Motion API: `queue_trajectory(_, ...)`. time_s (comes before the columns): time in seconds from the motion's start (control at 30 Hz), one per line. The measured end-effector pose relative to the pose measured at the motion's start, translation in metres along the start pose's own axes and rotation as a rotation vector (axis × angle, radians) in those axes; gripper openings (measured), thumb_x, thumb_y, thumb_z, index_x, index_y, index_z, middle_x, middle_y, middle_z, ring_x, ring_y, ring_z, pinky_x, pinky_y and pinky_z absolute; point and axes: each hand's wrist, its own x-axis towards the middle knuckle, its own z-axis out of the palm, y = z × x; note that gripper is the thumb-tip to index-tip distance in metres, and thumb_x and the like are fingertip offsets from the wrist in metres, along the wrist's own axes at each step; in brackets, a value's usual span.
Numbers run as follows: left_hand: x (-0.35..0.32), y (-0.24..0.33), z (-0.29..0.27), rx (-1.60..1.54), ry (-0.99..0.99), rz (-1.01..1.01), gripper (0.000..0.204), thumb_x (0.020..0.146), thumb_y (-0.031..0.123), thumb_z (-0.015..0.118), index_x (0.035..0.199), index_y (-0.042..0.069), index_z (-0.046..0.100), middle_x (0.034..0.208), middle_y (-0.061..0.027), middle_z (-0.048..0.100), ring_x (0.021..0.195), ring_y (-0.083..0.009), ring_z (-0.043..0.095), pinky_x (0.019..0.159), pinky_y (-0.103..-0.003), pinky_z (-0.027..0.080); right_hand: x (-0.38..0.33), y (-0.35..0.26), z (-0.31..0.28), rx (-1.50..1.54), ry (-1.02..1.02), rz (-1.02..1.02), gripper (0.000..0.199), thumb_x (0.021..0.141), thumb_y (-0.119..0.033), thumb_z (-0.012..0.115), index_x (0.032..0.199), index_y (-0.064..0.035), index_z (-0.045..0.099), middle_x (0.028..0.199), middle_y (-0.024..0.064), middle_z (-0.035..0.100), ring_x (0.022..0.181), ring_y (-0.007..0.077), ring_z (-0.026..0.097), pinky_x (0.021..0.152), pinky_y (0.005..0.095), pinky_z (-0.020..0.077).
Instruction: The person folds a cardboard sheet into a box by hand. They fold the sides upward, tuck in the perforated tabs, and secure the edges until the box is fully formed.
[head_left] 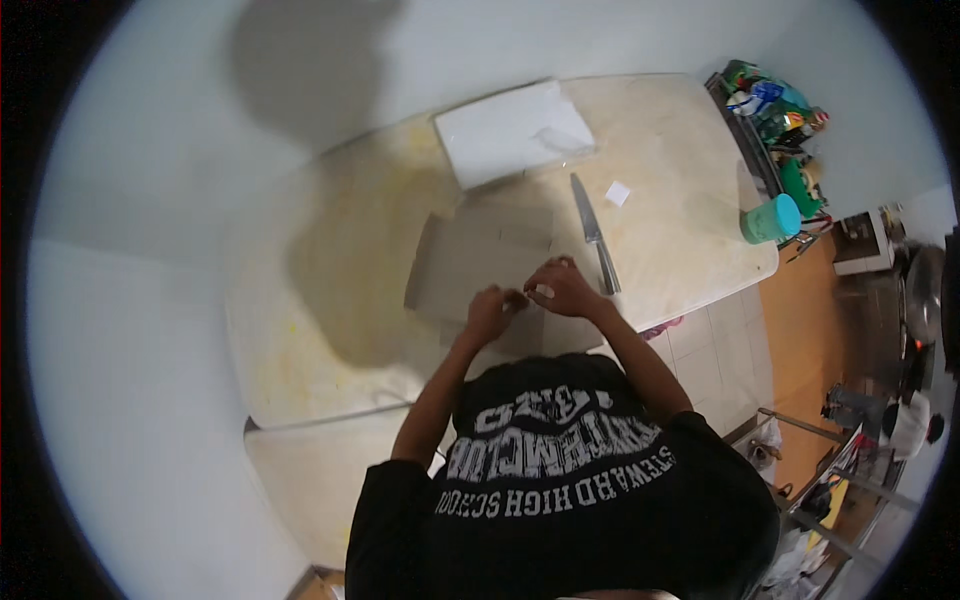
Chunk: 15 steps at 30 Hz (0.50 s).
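A grey-brown piece of cardboard (475, 255), creased and with flaps, lies on the table in front of me. Over its near part my left hand (494, 312) is closed, fingers curled and pinched. My right hand (562, 288) is also closed, thumb and fingers bent together, its fingertips almost meeting those of the left. Whatever the fingertips hold is too small to make out. Just right of the cardboard, a large kitchen knife (596, 236) rests with its blade pointing away from me and its handle beside my right hand.
A white flat slab (515, 135) with clear plastic on it lies at the table's far side. Near the knife is a small white paper square (617, 193). A teal-lidded container (770, 220) stands at the right edge. Beyond it, a rack (745, 130) holds bottles and packages.
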Motion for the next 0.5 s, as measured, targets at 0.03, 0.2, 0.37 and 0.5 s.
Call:
queue_trajectory(0.03,0.005,0.002,-0.005,0.002,0.042,-0.006,0.011,0.082,0.024,0.067,0.09,0.019,0.072,0.076,-0.0096,0.065,0.075,-0.0295,0.061,0.069,-0.041,0.048,0.0,-0.006,-0.007,0.016,-0.027,-0.017,0.018,0.081,-0.028,0.067,0.096,-0.019,0.07,0.097,0.0019,0.069,0.104,0.022,0.059,0.103,0.0515,0.0289)
queue_trajectory(0.2,0.008,0.015,-0.013,0.058,0.072,-0.112,0.011,0.08,0.023,0.07,0.089,0.018,0.072,0.075,-0.0075,0.066,0.072,-0.0274,0.062,0.067,-0.04,0.048,-0.002,-0.002,-0.01,-0.009,0.052,-0.068,0.017,0.076,-0.027,0.074,0.09,-0.017,0.072,0.094,0.003,0.069,0.108,0.0206,0.057,0.106,0.0461,0.0301)
queue_trajectory(0.37,0.006,0.021,-0.015,-0.007,0.111,-0.058,0.01,0.08,0.016,0.069,0.09,0.016,0.07,0.082,-0.0064,0.068,0.077,-0.0265,0.064,0.071,-0.04,0.049,-0.001,0.001,-0.009,0.053,0.152,-0.141,0.015,0.075,-0.024,0.075,0.087,-0.0158,0.072,0.093,0.0038,0.069,0.11,0.0214,0.056,0.106,0.0454,0.0311)
queue_trajectory(0.5,0.013,0.036,-0.023,0.123,0.12,-0.007,0.01,0.08,0.015,0.068,0.091,0.015,0.07,0.081,-0.0064,0.068,0.076,-0.0263,0.064,0.071,-0.039,0.049,-0.001,0.0,-0.012,0.009,0.251,-0.169,0.01,0.076,-0.021,0.074,0.084,-0.0152,0.071,0.092,0.0036,0.07,0.111,0.0219,0.056,0.108,0.0467,0.0294)
